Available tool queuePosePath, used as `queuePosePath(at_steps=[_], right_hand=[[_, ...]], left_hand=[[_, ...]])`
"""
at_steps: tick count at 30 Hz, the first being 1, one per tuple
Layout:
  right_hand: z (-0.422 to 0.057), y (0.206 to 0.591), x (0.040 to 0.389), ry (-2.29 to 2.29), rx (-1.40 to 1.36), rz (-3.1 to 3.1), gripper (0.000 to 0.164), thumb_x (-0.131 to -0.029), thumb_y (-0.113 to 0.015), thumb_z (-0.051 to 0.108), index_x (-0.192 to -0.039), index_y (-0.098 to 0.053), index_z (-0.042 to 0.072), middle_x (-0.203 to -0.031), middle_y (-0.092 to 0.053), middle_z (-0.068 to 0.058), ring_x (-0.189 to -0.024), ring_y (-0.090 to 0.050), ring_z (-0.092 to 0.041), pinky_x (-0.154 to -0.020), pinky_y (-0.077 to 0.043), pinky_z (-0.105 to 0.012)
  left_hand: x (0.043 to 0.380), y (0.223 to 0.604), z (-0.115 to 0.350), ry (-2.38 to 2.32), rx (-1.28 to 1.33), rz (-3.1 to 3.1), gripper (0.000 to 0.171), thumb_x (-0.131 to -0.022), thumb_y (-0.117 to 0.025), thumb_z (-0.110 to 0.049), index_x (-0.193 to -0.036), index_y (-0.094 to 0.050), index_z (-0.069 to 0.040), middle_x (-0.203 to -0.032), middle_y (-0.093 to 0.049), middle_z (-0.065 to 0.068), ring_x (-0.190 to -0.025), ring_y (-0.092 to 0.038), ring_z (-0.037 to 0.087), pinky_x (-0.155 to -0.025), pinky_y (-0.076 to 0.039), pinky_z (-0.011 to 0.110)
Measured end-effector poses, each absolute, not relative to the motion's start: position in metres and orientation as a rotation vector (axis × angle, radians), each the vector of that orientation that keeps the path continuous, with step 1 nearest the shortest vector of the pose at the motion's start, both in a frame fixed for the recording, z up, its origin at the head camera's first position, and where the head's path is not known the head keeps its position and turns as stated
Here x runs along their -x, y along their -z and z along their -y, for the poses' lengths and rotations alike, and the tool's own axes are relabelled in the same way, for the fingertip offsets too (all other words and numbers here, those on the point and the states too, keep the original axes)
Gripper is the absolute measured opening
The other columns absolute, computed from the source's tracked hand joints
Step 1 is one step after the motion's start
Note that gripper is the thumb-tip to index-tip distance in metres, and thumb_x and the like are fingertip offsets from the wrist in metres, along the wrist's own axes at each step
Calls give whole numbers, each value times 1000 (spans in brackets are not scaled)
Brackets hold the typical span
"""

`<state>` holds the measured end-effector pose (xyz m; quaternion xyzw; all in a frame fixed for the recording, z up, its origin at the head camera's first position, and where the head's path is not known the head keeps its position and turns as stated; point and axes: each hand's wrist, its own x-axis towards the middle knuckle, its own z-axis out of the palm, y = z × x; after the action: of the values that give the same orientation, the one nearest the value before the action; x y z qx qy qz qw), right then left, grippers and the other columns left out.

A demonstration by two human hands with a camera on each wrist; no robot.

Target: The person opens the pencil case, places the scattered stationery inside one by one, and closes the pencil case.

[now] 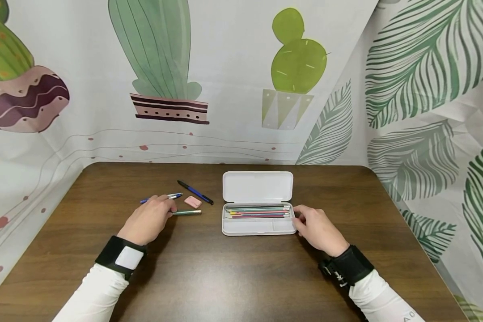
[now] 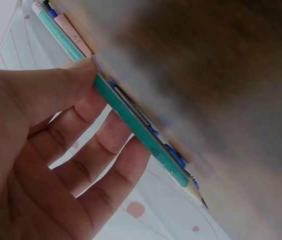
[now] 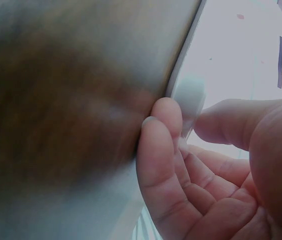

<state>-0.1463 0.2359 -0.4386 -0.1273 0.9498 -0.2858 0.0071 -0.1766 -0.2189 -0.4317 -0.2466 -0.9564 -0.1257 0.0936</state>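
My left hand [image 1: 148, 219] pinches a green pencil [image 1: 188, 212] between thumb and fingers, low over the table. In the left wrist view the pencil [image 2: 131, 120] has its white eraser end at upper left and its sharpened tip at lower right. A white pencil case [image 1: 247, 228] lies with its lid [image 1: 257, 186] raised, and several coloured pencils [image 1: 257, 212] are in its back compartment. At the case's right end, my right hand [image 1: 319, 228] holds the edge with thumb and fingers. The right wrist view shows the white case end [image 3: 188, 95] by those fingertips.
Beyond my left hand lie a pink eraser [image 1: 192, 202], a dark blue pen [image 1: 196, 192] and a blue-and-silver pen [image 1: 175, 196], partly hidden by the hand. The brown table [image 1: 209, 273] ends at a cactus-printed cloth [image 1: 233, 134].
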Motion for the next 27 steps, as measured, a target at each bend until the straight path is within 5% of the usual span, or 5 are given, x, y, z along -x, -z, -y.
queuePosePath(at_steps=[27], right_hand=[[-235, 437, 146, 883, 391, -2973, 30, -102, -66, 7, -129, -66, -6, -82, -68, -1, -61, -59, -7, -60, -52, -28]], left_hand=[[165, 411, 193, 308, 859, 2705, 9, -91, -78, 5, -95, -75, -3, -88, -64, 2, -84, -62, 24, -75, -56, 38]])
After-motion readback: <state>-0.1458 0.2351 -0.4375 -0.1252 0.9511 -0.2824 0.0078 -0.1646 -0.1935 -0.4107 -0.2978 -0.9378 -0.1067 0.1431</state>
